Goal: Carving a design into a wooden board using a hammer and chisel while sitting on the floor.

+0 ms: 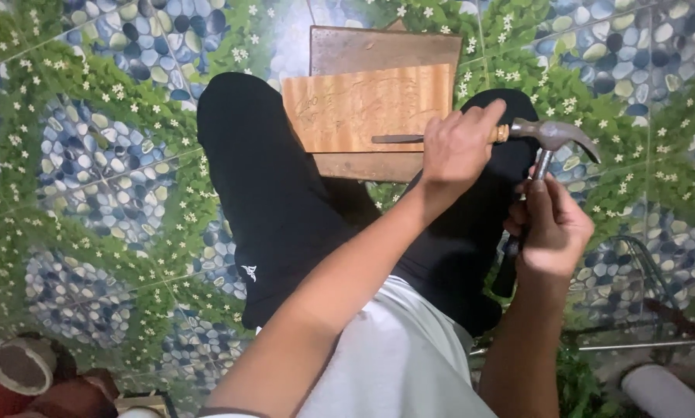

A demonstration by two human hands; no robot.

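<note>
Left hand: my left hand (457, 143) was closed around a chisel (409, 138), gripping its wooden handle end.
Chisel axis: it lay nearly level, blade tip pointing left onto the light wooden board (363, 108).
Right hand: my right hand (550, 220) was wrapped around the hammer (547, 143), high on the shaft, just below the head.
Hammer: its steel head sat just to the right of the chisel's butt, claw pointing right, almost touching.
Key relation: the butt of the chisel was in line with the hammer face, left of it.
Nearer hand: the left one was closer to the board.
Board: it rested on a darker board (386, 50) between my 2 knees, on the patterned floor (92, 155).
</note>
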